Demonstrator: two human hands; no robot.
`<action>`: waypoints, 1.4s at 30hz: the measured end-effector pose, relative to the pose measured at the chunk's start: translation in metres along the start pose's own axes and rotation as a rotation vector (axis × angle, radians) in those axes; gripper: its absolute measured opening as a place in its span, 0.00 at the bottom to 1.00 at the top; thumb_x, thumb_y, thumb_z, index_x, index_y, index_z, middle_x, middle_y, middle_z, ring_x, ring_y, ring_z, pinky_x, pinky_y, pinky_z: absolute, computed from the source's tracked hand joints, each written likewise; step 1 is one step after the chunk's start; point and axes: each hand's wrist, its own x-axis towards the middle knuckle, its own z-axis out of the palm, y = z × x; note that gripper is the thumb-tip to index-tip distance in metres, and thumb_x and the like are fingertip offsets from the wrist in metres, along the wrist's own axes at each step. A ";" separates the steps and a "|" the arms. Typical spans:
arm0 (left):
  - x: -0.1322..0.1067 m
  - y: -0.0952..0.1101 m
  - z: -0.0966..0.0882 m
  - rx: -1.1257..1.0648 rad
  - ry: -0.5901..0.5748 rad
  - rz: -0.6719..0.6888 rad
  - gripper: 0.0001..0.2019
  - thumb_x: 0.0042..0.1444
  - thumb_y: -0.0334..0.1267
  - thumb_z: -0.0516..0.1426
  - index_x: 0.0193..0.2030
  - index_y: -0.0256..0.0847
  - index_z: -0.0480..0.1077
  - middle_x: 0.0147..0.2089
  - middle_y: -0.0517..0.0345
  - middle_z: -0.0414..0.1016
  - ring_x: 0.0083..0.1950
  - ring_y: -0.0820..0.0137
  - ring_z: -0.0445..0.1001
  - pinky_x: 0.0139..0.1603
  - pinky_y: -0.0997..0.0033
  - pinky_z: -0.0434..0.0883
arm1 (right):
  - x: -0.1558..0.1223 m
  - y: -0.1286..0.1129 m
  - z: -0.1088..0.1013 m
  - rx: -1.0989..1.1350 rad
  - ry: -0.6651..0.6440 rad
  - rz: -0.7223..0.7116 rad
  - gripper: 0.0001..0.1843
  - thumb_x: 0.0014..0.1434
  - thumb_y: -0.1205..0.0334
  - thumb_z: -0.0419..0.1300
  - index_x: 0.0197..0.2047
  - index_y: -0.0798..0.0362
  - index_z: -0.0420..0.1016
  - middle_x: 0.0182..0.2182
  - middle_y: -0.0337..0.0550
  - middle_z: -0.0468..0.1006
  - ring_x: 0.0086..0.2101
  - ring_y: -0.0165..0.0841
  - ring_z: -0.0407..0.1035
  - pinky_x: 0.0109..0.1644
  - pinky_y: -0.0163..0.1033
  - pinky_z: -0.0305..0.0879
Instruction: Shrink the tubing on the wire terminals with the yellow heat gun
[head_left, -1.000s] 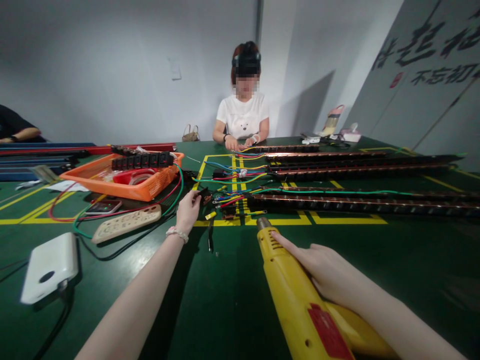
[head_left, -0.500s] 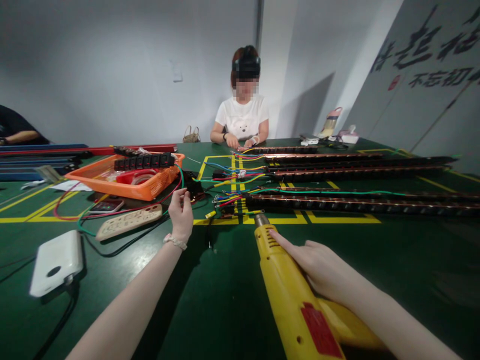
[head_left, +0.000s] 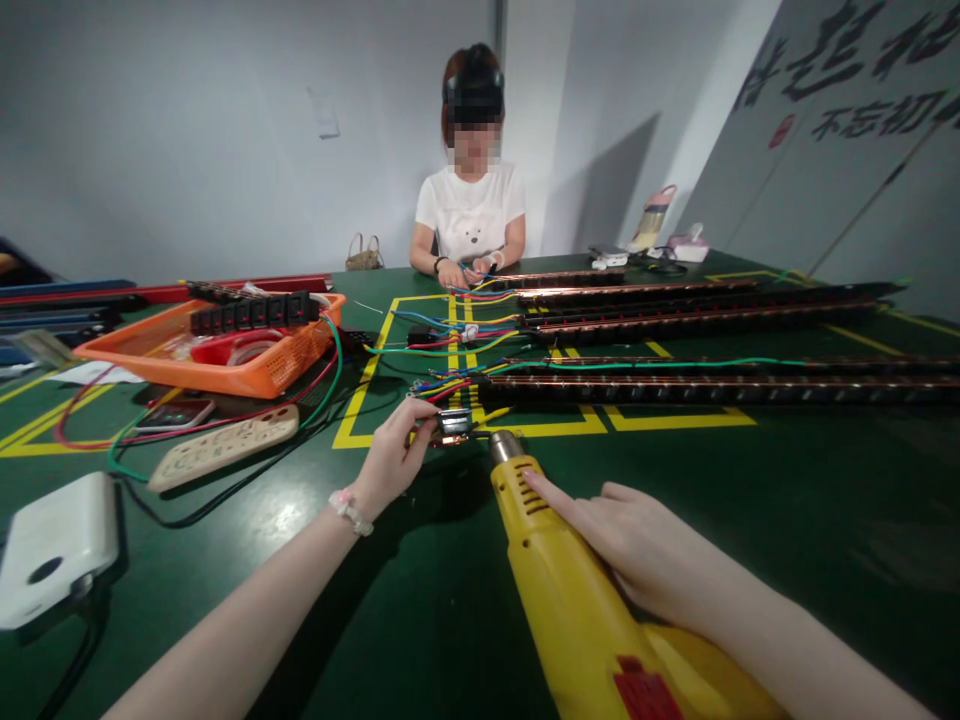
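Note:
My left hand [head_left: 401, 440] pinches a small black block with copper-coloured metal [head_left: 454, 424] between thumb and fingers, just above the table. A short wire with a yellow end [head_left: 491, 416] lies beside the block. My right hand [head_left: 611, 525] grips a yellow heat gun [head_left: 562, 590], index finger stretched along its vents. The metal nozzle of the gun is close to the block, a little to its right; whether they touch I cannot tell. Behind the block, several coloured wires [head_left: 442, 384] come out of a long black strip with copper bars [head_left: 675, 388].
More long strips [head_left: 660, 325] lie across the green table. To the left are an orange basket [head_left: 277, 375], a power strip [head_left: 225, 447], a phone [head_left: 176, 413] and a white device with a cable [head_left: 60, 550]. A co-worker [head_left: 471, 215] sits opposite, hands on wires.
My left hand has moved right, from beside the basket to in front of the heat gun nozzle, and now holds the black block there. My right hand keeps the heat gun. The view has shifted slightly.

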 end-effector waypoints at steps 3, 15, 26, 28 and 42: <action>0.000 0.004 0.000 0.008 -0.033 0.063 0.05 0.62 0.31 0.49 0.43 0.40 0.63 0.40 0.55 0.68 0.41 0.72 0.70 0.39 0.73 0.71 | -0.001 0.000 0.002 -0.004 0.032 -0.025 0.50 0.48 0.79 0.52 0.68 0.58 0.29 0.35 0.42 0.78 0.31 0.36 0.71 0.38 0.42 0.58; -0.003 0.006 0.013 0.130 -0.190 0.048 0.07 0.59 0.35 0.52 0.45 0.41 0.61 0.37 0.58 0.73 0.35 0.73 0.75 0.35 0.75 0.73 | -0.004 0.000 0.005 -0.054 0.061 -0.034 0.50 0.46 0.79 0.50 0.68 0.60 0.29 0.34 0.42 0.78 0.27 0.34 0.70 0.35 0.41 0.58; 0.004 0.013 0.015 0.272 -0.320 0.017 0.17 0.61 0.32 0.48 0.57 0.43 0.58 0.55 0.51 0.67 0.53 0.65 0.71 0.49 0.65 0.73 | -0.003 -0.001 0.004 -0.031 -0.008 0.009 0.51 0.47 0.78 0.52 0.68 0.57 0.26 0.35 0.42 0.78 0.27 0.36 0.70 0.36 0.42 0.60; 0.005 0.014 0.014 0.221 -0.369 0.026 0.19 0.61 0.34 0.49 0.59 0.44 0.56 0.59 0.52 0.64 0.56 0.65 0.69 0.52 0.65 0.72 | -0.002 -0.001 0.005 -0.033 -0.017 0.015 0.52 0.47 0.78 0.52 0.68 0.57 0.25 0.35 0.42 0.78 0.27 0.36 0.69 0.36 0.42 0.60; 0.008 0.014 0.010 0.187 -0.514 0.015 0.18 0.60 0.34 0.49 0.58 0.42 0.57 0.54 0.51 0.68 0.52 0.63 0.71 0.51 0.62 0.70 | -0.001 -0.002 -0.002 -0.050 0.000 0.067 0.49 0.47 0.79 0.51 0.69 0.54 0.35 0.28 0.41 0.77 0.23 0.35 0.64 0.27 0.36 0.53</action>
